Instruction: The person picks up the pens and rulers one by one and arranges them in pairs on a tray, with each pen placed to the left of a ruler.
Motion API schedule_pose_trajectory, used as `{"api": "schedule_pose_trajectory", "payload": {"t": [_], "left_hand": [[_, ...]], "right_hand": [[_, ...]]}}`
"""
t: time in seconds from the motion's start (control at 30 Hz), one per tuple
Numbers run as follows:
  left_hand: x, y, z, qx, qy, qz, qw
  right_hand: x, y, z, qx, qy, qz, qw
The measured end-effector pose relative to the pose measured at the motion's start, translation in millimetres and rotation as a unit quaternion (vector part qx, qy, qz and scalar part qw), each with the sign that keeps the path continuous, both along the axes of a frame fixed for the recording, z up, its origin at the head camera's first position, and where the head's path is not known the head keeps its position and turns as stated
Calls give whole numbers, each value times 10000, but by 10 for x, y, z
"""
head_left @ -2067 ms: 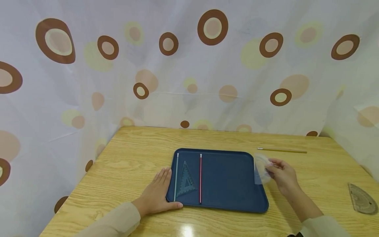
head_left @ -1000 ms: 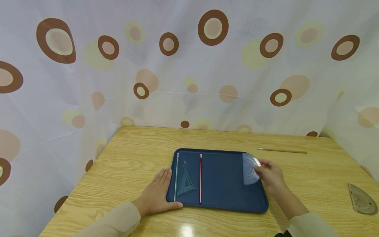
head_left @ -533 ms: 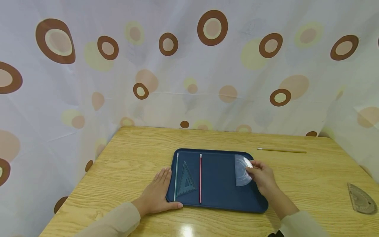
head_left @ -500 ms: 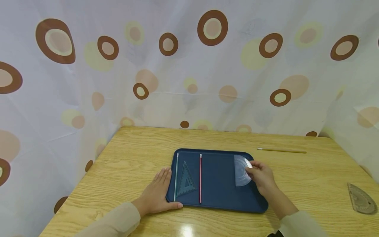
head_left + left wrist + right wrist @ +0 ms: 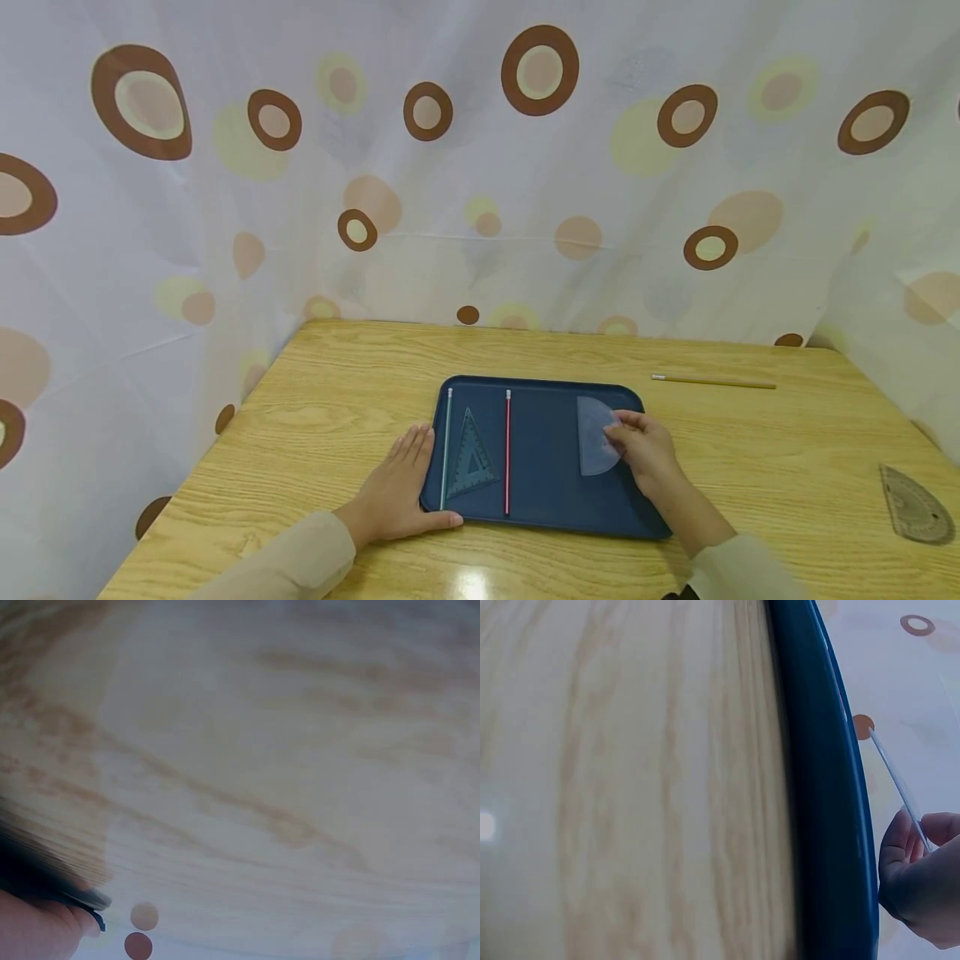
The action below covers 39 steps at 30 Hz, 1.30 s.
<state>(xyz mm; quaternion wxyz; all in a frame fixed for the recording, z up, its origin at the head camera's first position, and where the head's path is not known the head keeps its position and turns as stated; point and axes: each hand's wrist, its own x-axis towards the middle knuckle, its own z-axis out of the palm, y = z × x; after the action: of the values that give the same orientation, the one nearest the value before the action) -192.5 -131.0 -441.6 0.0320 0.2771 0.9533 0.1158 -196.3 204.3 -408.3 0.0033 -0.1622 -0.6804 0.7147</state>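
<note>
My right hand pinches a clear protractor by its curved edge, over the right half of a dark blue tray. In the right wrist view the protractor shows edge-on between thumb and fingers, beyond the tray's rim. My left hand rests at the tray's left edge, fingers straight and thumb along the front rim. Inside the tray lie a green pencil, a clear set square and a red pencil, from left to right.
A yellow pencil lies on the wooden table behind the tray's right corner. Another protractor, brownish and see-through, lies at the far right. A patterned curtain hangs behind and at both sides.
My right hand has carried the clear protractor leftward, from the tray's right rim to over the tray's right half. The left hand, tray and the things lying in it stay put.
</note>
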Motion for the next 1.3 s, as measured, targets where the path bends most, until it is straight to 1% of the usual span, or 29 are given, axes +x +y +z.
{"api": "schedule_pose_trajectory", "payload": {"t": [0.43,0.77,1.03,1.3], "left_hand": [[10,-5,4,13,21,-30,10000],[-1,-3,0,-33,19,-25,10000],[-1,-3,9,-49,47,-26,10000],[2,2,0,-24,25,-29,10000]], "right_hand": [[10,-175,-39,-7,-20,-13,10000],[-16,-320,-40,-38,-28,28,10000],[-3,-388,-16,-87,-125,6,9999],[-13,-444,-43,-151,-114,70,9998]]}}
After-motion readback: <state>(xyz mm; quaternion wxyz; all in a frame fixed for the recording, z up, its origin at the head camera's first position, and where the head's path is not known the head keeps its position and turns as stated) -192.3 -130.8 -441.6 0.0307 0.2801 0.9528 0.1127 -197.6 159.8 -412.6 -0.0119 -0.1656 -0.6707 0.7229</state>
